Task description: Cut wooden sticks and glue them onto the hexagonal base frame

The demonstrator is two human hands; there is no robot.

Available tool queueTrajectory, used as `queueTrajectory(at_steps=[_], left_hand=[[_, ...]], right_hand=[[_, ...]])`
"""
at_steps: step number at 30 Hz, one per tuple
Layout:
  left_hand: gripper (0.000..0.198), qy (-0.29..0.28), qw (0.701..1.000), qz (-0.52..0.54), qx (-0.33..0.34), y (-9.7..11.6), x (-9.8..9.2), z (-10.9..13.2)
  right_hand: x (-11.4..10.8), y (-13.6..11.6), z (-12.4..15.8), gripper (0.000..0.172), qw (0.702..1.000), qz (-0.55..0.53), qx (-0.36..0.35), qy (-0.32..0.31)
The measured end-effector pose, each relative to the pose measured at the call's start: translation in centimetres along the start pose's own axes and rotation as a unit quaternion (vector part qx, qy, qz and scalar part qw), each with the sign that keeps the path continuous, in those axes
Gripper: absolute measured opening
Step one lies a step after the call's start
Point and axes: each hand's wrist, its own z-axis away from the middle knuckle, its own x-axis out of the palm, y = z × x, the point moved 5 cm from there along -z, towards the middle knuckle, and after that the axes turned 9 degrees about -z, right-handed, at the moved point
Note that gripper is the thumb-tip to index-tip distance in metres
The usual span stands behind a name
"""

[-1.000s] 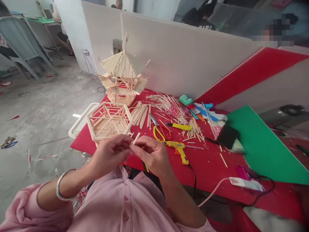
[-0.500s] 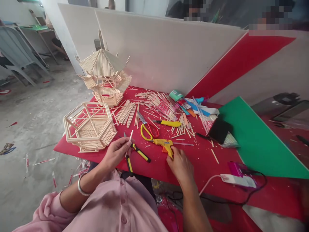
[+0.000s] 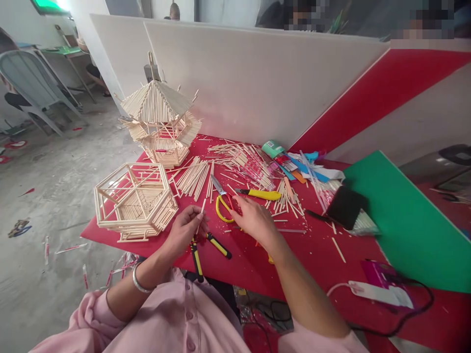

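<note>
My left hand [image 3: 187, 225] pinches a short wooden stick [image 3: 203, 206], held nearly upright. My right hand [image 3: 254, 219] is stretched over the scissors [image 3: 222, 208], its fingers apart around the red handle; whether they touch it I cannot tell. Under that hand and wrist lies the yellow glue gun [image 3: 271, 259], mostly hidden, with a clear glue stick [image 3: 290, 230] out of its back. Pliers with black-and-yellow handles [image 3: 197, 260] lie below my left hand. Left of it stands a hexagonal stick frame [image 3: 134, 196]. A yellow utility knife [image 3: 263, 194] lies beyond my right hand.
A stick pagoda [image 3: 158, 108] stands at the back left of the red table [image 3: 250, 267]. Loose wooden sticks [image 3: 193, 177] lie in piles. Further right are a black phone [image 3: 347, 207], a green board [image 3: 401, 220] and a white power strip [image 3: 380, 293]. A white partition [image 3: 228, 83] rises behind.
My right hand has let go of the glue gun's handle and moved up and left to the scissors. My left hand keeps the stick. The view has shifted slightly.
</note>
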Motion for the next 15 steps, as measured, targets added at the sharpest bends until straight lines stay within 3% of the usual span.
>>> queueTrajectory(at_steps=[5, 10, 15], left_hand=[[0.034, 0.026, 0.999, 0.045, 0.017, 0.2, -0.2, -0.4], [0.041, 0.043, 0.996, 0.076, -0.011, -0.1, -0.4, -0.8], [0.048, 0.029, 0.996, 0.082, -0.016, -0.6, 0.0, -1.3]], right_hand=[[1.8, -1.2, -5.2, 0.045, 0.999, 0.028, 0.001, -0.046], [2.0, -0.8, -6.1, 0.062, 0.998, 0.026, 0.007, -0.05], [0.4, 0.8, -6.1, 0.058, 1.0, 0.003, 0.013, -0.001]])
